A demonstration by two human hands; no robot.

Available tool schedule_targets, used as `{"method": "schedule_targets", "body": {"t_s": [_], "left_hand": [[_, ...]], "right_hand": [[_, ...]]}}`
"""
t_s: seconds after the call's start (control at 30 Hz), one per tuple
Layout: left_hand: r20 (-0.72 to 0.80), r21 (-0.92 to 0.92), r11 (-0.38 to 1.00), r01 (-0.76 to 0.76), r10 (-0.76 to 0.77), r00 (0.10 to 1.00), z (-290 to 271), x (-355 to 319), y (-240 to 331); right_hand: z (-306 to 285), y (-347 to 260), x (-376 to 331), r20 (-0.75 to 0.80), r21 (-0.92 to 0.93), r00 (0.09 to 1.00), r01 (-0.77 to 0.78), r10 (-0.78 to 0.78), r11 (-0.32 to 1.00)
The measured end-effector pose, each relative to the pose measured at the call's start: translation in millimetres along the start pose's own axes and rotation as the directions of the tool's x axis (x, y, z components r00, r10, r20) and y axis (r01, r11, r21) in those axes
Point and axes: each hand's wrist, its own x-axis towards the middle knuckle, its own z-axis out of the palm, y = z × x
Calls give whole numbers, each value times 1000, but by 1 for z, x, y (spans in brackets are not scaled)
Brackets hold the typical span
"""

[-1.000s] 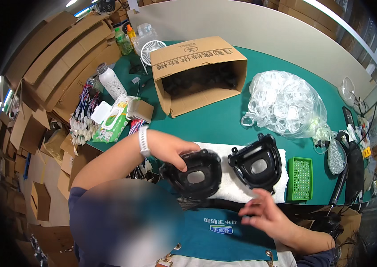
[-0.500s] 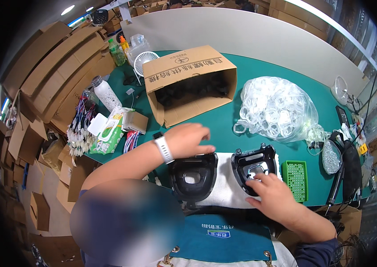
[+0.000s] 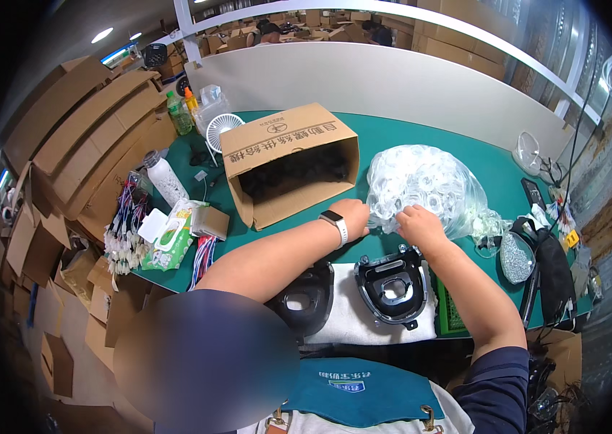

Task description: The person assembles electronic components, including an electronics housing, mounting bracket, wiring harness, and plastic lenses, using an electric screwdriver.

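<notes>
A clear plastic bag (image 3: 432,181) full of translucent rings sits on the green table. My left hand (image 3: 351,216), with a wristband, is at its near left edge, fingers bent; what they hold is hidden. Close beside it, my right hand (image 3: 420,226) reaches the bag's near edge with curled fingers, their grip too small to make out. Nearer me, a black plastic housing (image 3: 394,291) with a central opening lies on a white cloth (image 3: 345,322). To its left is a second black housing (image 3: 304,302), partly covered by my left forearm.
An open cardboard box (image 3: 288,206) with dark parts stands behind my left arm. A green perforated tray (image 3: 450,311) is under my right forearm. Wipes (image 3: 172,242), a bottle (image 3: 165,177), wire bundles (image 3: 129,231) and a white fan (image 3: 223,132) are at left; a black pouch (image 3: 553,267) is at right.
Both hands have left the black housings and moved forward to the bag of rings. The right housing is now uncovered and sits straighter on the cloth. The view has shifted.
</notes>
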Motion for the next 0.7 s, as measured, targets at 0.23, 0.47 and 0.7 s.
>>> {"method": "schedule_targets", "body": {"t_s": [0.23, 0.47, 0.7], "left_hand": [[-70, -110, 993, -36, 28, 997, -7, -14, -4], [-306, -32, 969, -245, 224, 925, -12, -31, 17], [-313, -482, 814, -324, 186, 931, -75, -112, 31]], "right_hand": [[-22, 4, -8, -81, 72, 995, -59, 64, 996], [-99, -31, -31, 6, 405, 971, -221, 239, 887], [-141, -62, -69, 33, 645, 979, -173, 199, 744]]}}
